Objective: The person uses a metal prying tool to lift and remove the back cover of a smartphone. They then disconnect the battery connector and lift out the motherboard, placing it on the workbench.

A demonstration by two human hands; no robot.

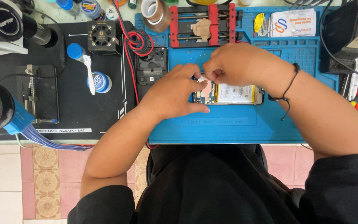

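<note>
A: Where is the opened phone [233, 93] found?

B: It is laid flat near the middle of the blue mat [228, 128], its back removed, so that the white battery and the circuit board are exposed.

A: How is it held?

B: Its left end is steadied by the left hand [172, 93], the thumb being pressed along the phone's near edge and the fingers curled over the far edge. A small white piece [201, 78] is pinched narrowly between thumb and fingertips of the right hand [237, 64], just above the phone's left end. What the piece is cannot be told.

A: What else is seen on the desk?

B: A red clamp fixture [204, 23] is set at the far edge of the blue mat, with a roll of brown tape [156, 14] beside it. The phone's black back frame [151, 68] is lain at the mat's left edge. On the black mat [71, 112] to the left, a small round tin [100, 82] and a square fan [103, 37] are placed.
</note>
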